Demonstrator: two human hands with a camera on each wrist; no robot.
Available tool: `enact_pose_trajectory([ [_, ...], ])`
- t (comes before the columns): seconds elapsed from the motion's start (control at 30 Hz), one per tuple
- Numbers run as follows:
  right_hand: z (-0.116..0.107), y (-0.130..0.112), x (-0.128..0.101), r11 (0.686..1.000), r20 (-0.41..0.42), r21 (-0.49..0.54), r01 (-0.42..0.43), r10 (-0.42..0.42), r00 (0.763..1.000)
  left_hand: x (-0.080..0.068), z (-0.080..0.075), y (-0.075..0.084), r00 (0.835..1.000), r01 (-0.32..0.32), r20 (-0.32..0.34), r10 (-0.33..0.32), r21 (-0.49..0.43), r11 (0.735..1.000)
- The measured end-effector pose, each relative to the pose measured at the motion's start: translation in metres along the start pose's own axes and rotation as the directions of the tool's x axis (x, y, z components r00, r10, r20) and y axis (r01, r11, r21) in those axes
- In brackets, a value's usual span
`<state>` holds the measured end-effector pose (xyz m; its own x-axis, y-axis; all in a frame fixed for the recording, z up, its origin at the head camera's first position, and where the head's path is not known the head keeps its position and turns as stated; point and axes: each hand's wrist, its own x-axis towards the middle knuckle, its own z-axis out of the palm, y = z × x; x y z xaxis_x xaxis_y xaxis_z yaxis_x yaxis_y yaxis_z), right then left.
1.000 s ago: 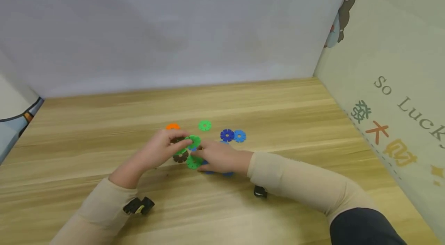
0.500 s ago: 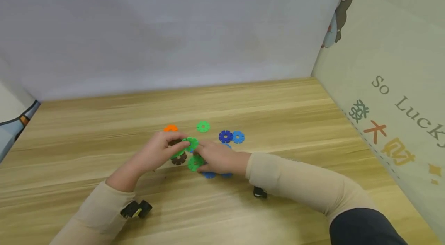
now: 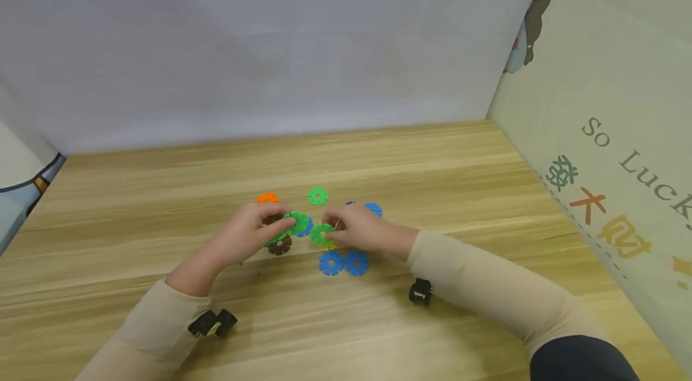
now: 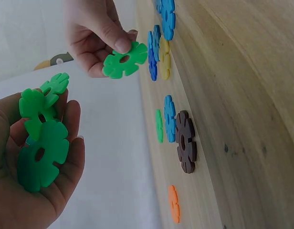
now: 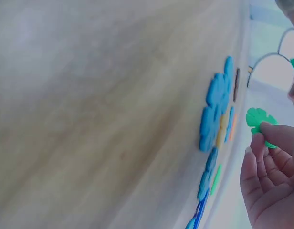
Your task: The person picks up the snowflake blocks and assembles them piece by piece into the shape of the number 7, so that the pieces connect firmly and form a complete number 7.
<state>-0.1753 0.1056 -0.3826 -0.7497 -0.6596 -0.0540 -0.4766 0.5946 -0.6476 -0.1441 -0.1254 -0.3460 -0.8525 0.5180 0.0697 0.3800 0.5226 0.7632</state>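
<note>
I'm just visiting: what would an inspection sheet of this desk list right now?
Surface: wooden table, light grain.
Job's things: left hand holds joined green discs; right hand pinches one green disc, lifted off the table.
Clutter: loose discs lie flat: two blue, brown, orange, green.
Hands: both curled round green discs, apart from each other.
Cables: nothing seen.
Surroundings: pale back wall; printed panel on the right.
</note>
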Motion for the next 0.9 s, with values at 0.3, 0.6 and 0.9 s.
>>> enact_pose_trajectory([
  [0.3, -0.014, 0.003, -0.015, 0.969, -0.065, 0.244, -0.038, 0.055, 0.996, 0.002, 0.003, 0.004, 0.999, -0.034, -0.004, 0.034, -0.003, 0.999],
  [0.6, -0.014, 0.002, -0.026, 0.953, -0.248, 0.296, 0.065, 0.011, 0.969, 0.004, 0.008, 0.009, 0.999, -0.041, -0.018, 0.041, -0.017, 0.999],
  [0.9, -0.016, -0.001, -0.035, 0.908, -0.335, 0.418, 0.027, 0.126, 0.934, 0.004, 0.022, 0.011, 0.992, -0.090, -0.085, 0.092, 0.028, 0.996],
])
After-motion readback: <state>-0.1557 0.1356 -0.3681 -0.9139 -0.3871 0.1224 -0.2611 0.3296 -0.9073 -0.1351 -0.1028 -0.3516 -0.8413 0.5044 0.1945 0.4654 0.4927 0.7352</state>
